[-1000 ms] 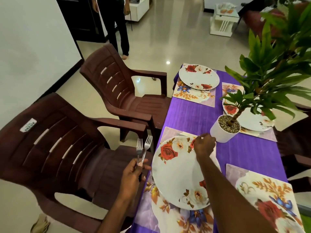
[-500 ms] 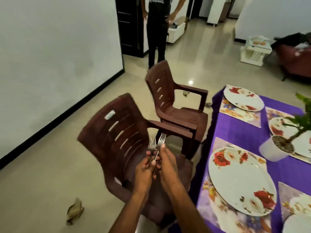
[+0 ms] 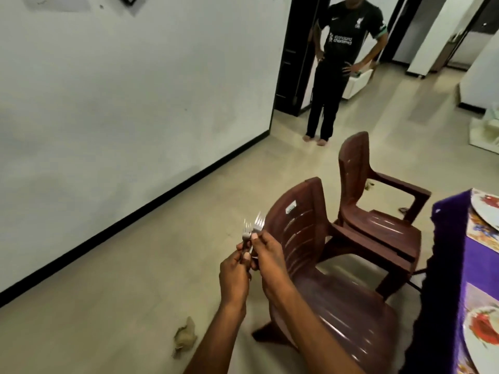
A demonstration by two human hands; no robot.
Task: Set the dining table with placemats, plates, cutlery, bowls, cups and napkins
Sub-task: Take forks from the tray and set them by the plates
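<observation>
Both hands meet on two silver metal forks (image 3: 252, 233), held tines up, motion-blurred. Left hand (image 3: 234, 276) is curled around the lower handles; right hand (image 3: 270, 259) pinches the forks higher up, thumb near the necks. Forks sit in the air just left of the nearer brown plastic armchair's (image 3: 318, 271) backrest, off the table.

Change from half a second ago: same two-handed hold on the forks, but the view has swung left and up. The table has slid to the right edge; the potted plant and the two far plates are gone from sight. A second ago the right hand was on the plate rim and only the left carried the forks.

Surface: the purple-clothed dining table (image 3: 448, 265) shows only as a strip right of the nearer armchair. On it, part of a floral-printed placemat (image 3: 479, 230), a white plate with red flowers (image 3: 486, 209) at the far end, another like it (image 3: 480, 333) nearer.

Room: second brown plastic armchair (image 3: 378, 203) behind the first. Beige tiled floor (image 3: 135, 292), white wall (image 3: 121, 103) with black skirting to the left. Crumpled brownish scrap (image 3: 185, 338) on the floor, left of the nearer armchair. Beyond the chairs, a person in black shirt and trousers (image 3: 340, 68) stands barefoot, hands on hips, by a dark doorway.
</observation>
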